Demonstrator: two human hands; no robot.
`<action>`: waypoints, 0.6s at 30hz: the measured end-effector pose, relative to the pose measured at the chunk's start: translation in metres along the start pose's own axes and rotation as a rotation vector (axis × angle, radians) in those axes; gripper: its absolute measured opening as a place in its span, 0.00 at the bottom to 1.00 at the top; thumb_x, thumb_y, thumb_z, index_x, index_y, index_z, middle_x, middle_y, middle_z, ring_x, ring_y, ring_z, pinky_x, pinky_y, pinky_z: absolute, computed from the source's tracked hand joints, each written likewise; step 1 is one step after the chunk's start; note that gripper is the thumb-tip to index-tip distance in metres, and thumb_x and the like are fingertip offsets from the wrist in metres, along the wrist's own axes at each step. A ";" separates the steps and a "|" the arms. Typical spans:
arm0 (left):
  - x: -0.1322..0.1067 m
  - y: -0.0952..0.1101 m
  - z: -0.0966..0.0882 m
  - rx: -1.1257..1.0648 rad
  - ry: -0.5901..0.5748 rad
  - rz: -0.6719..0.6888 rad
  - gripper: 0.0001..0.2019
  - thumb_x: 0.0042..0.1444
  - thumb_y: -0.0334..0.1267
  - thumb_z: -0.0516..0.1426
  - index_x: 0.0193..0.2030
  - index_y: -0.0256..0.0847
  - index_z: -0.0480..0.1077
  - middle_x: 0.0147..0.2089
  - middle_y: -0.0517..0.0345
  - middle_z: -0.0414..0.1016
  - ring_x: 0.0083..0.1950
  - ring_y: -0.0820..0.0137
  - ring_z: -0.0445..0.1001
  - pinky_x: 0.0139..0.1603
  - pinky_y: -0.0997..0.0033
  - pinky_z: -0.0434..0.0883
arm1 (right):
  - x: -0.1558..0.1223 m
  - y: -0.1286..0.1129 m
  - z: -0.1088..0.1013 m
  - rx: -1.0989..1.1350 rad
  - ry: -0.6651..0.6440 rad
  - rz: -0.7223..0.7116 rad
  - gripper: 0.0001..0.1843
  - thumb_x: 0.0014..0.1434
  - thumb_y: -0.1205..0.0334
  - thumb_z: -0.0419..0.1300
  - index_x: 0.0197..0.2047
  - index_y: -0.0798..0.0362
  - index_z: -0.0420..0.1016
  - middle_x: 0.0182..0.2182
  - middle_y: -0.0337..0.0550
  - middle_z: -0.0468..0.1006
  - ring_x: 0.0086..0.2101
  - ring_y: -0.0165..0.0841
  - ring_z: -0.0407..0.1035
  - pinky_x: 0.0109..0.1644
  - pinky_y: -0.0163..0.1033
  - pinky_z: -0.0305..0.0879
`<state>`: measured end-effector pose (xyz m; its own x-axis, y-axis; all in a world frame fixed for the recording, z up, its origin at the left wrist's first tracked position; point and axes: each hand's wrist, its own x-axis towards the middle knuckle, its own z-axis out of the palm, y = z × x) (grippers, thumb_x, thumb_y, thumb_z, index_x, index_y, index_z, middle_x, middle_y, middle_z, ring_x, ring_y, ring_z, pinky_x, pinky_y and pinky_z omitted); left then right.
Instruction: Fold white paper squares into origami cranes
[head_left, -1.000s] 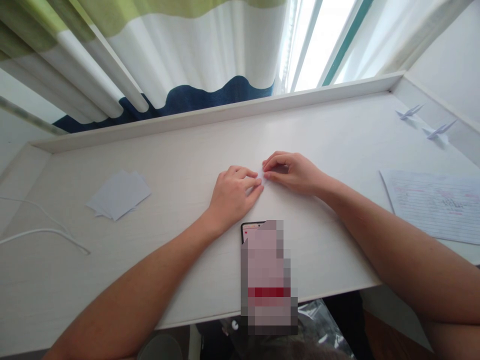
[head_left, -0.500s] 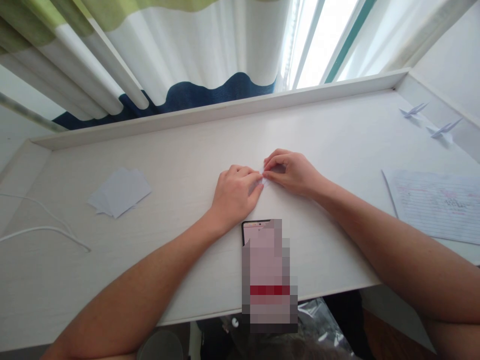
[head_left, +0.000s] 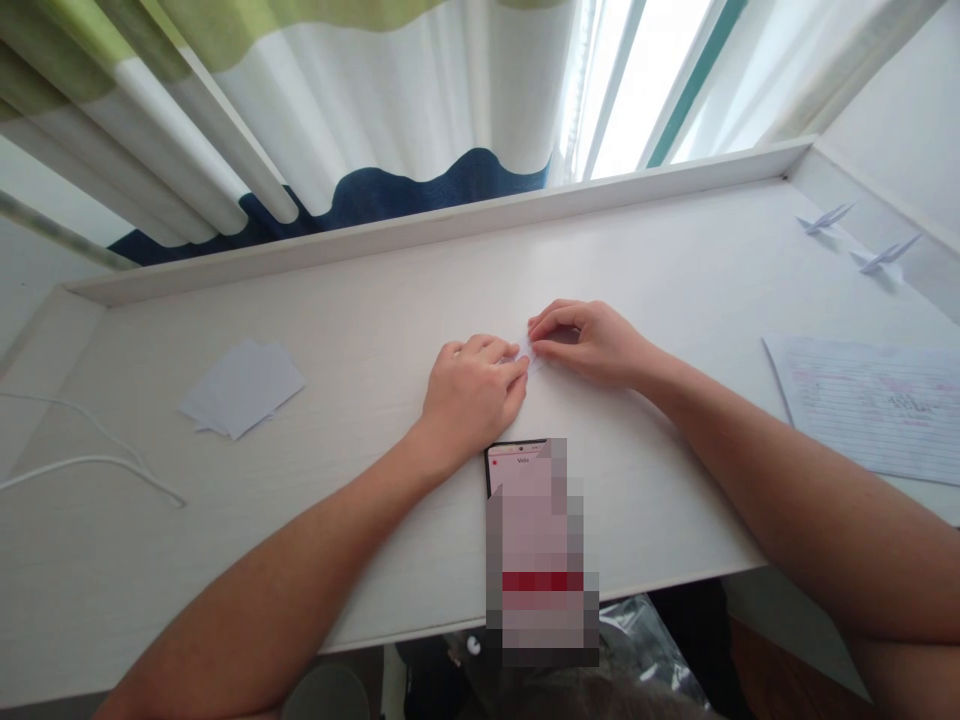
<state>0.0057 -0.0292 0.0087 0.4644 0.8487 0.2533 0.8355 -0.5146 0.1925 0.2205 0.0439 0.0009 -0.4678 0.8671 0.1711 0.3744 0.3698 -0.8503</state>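
Note:
Both my hands meet at the middle of the white desk (head_left: 360, 330) over a small piece of white paper (head_left: 534, 361), most of it hidden under my fingers. My left hand (head_left: 472, 388) lies palm down with its fingers pressed together on the paper. My right hand (head_left: 589, 343) is curled, its fingertips pinching the paper's edge right beside my left fingertips.
A phone (head_left: 536, 540) lies at the desk's near edge below my hands. A small stack of white paper squares (head_left: 244, 387) sits to the left, a white cable (head_left: 90, 455) at far left. A lined written sheet (head_left: 874, 405) lies right; two folded paper cranes (head_left: 825, 218) (head_left: 885, 257) stand far right. Curtains hang behind.
My hands have stayed on the paper with only slight finger shifts. The view has shifted a little.

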 end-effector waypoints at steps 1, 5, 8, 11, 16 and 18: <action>0.000 0.000 0.000 0.002 0.004 0.006 0.13 0.74 0.37 0.56 0.53 0.47 0.83 0.60 0.53 0.85 0.63 0.56 0.78 0.56 0.51 0.70 | 0.000 0.000 0.000 -0.005 -0.001 -0.002 0.04 0.56 0.60 0.67 0.34 0.47 0.86 0.43 0.46 0.86 0.47 0.45 0.80 0.58 0.54 0.75; -0.001 0.001 0.002 0.022 0.018 0.035 0.13 0.75 0.36 0.54 0.52 0.45 0.83 0.59 0.51 0.86 0.63 0.55 0.79 0.60 0.51 0.71 | 0.000 0.001 0.002 -0.021 0.012 -0.001 0.04 0.55 0.62 0.68 0.34 0.47 0.85 0.43 0.46 0.86 0.47 0.45 0.81 0.59 0.54 0.75; -0.002 0.001 0.003 0.043 0.023 0.056 0.13 0.76 0.36 0.54 0.49 0.44 0.83 0.59 0.51 0.86 0.65 0.54 0.78 0.62 0.51 0.71 | 0.001 0.001 0.003 -0.019 0.019 -0.006 0.04 0.55 0.63 0.67 0.34 0.48 0.85 0.42 0.46 0.86 0.47 0.45 0.81 0.59 0.54 0.75; -0.002 0.002 0.002 0.093 0.009 0.096 0.14 0.75 0.33 0.54 0.47 0.43 0.83 0.61 0.49 0.85 0.66 0.53 0.79 0.63 0.49 0.71 | 0.001 0.000 0.003 -0.008 0.015 -0.010 0.04 0.55 0.62 0.67 0.34 0.48 0.85 0.42 0.46 0.86 0.46 0.45 0.81 0.58 0.54 0.75; -0.003 0.004 0.000 0.154 0.006 0.129 0.13 0.74 0.31 0.54 0.47 0.40 0.82 0.61 0.47 0.85 0.66 0.51 0.79 0.62 0.49 0.72 | 0.000 0.000 0.003 -0.015 0.023 -0.010 0.04 0.55 0.63 0.67 0.34 0.48 0.85 0.42 0.46 0.86 0.46 0.44 0.81 0.59 0.54 0.75; -0.003 0.004 -0.001 0.156 0.006 0.138 0.14 0.74 0.31 0.54 0.47 0.40 0.82 0.61 0.47 0.85 0.66 0.51 0.79 0.62 0.48 0.72 | 0.000 0.000 0.002 -0.016 0.012 -0.021 0.04 0.56 0.63 0.67 0.34 0.48 0.86 0.42 0.46 0.86 0.47 0.45 0.81 0.59 0.54 0.75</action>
<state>0.0074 -0.0338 0.0096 0.5761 0.7703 0.2732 0.7996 -0.6005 0.0069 0.2194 0.0437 -0.0003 -0.4657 0.8633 0.1947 0.3780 0.3929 -0.8383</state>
